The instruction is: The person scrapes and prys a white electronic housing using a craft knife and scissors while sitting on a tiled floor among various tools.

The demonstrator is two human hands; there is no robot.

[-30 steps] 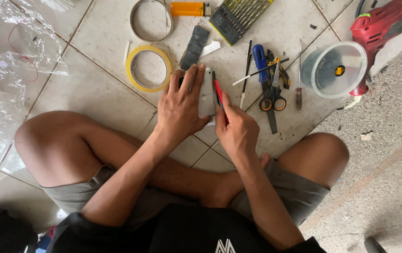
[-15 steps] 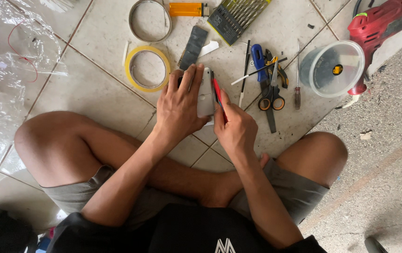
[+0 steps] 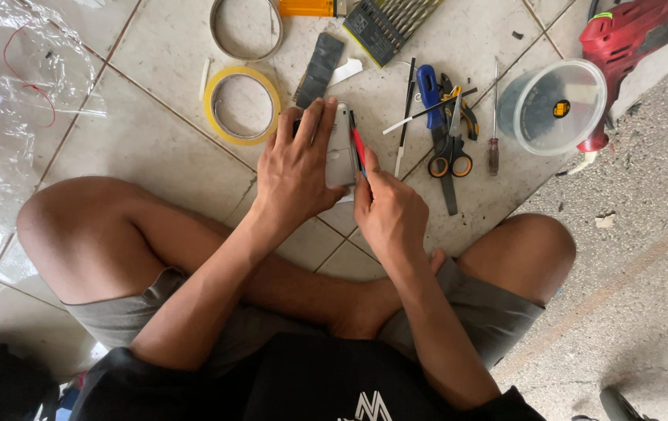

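Nothing much has moved; both hands stay put. The left hand (image 3: 296,168) presses down one small white box (image 3: 341,146). The right hand (image 3: 387,210) grips one red tool (image 3: 357,148) against it. One yellow tape ring (image 3: 241,104) lies left of the box, one pair of scissors (image 3: 448,148) right.

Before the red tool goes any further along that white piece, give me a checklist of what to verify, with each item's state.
1. Left hand pins the white piece flat to the tiled floor: ok.
2. Right hand grips the red tool firmly: ok.
3. Tool tip sits on the piece's right edge: cannot tell, too small to see.
4. Left fingers clear of the tool's path: ok, they lie to the tool's left.
5. Scissors and screwdriver lie apart from the working hand: ok.
6. Yellow tape roll is clear of the left hand: ok.
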